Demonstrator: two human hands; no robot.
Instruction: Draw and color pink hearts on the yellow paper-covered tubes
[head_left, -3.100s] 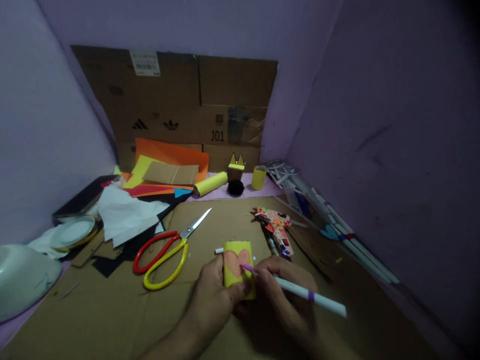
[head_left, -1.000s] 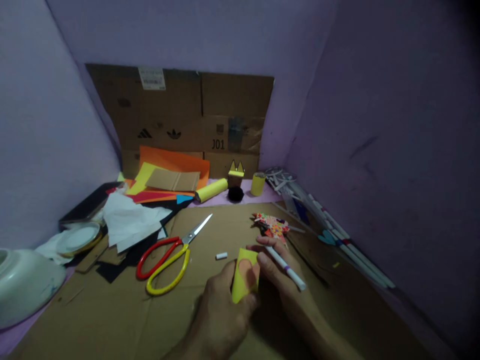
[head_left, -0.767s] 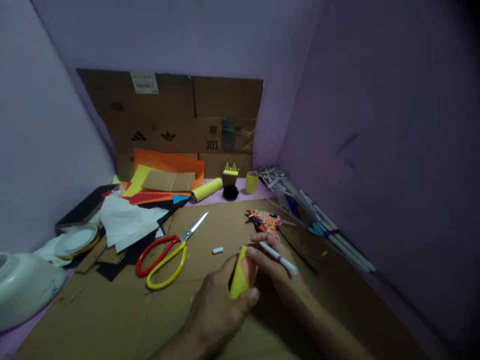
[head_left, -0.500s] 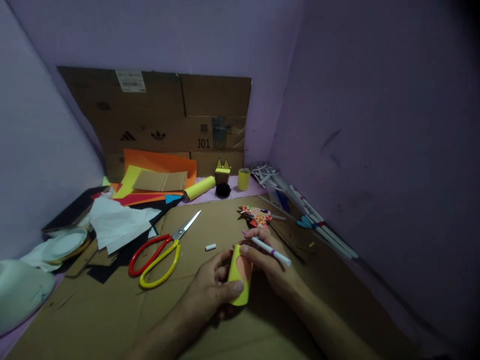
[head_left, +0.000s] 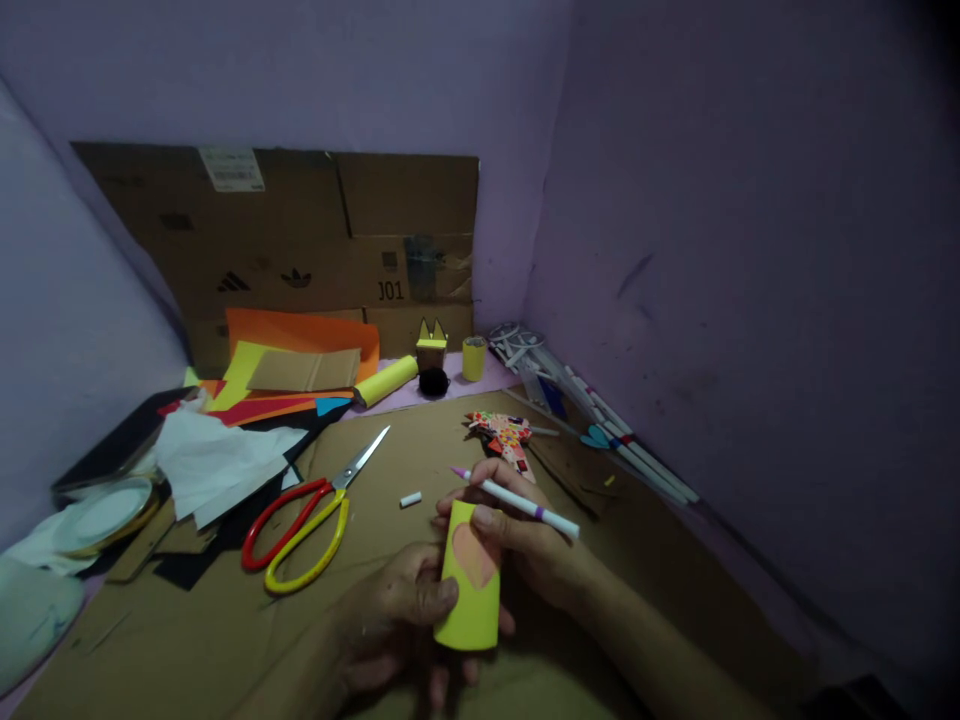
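Observation:
Between my hands is a yellow paper-covered tube [head_left: 469,618] with a pinkish-orange heart [head_left: 475,556] on its front. My left hand [head_left: 405,605] grips its lower left side, thumb on the front and fingers behind. At the tube's upper right edge, my right hand [head_left: 525,530] presses its thumb and also holds a white marker [head_left: 517,500] with a bare purple tip pointing left. The marker's tip is apart from the tube. A small white cap [head_left: 410,500] lies on the cardboard just beyond my left hand.
Large scissors [head_left: 330,510] with red and yellow handles lie open at left. A patterned glue gun [head_left: 502,437] rests beyond my right hand. Coloured paper [head_left: 300,335], white sheets [head_left: 225,455], a yellow roll [head_left: 386,381] and a short yellow tube [head_left: 473,359] sit farther back.
The yellow tube has turned and tilted so its heart faces me more fully. Both hands have shifted slightly left and down in view, and the camera has turned a little right.

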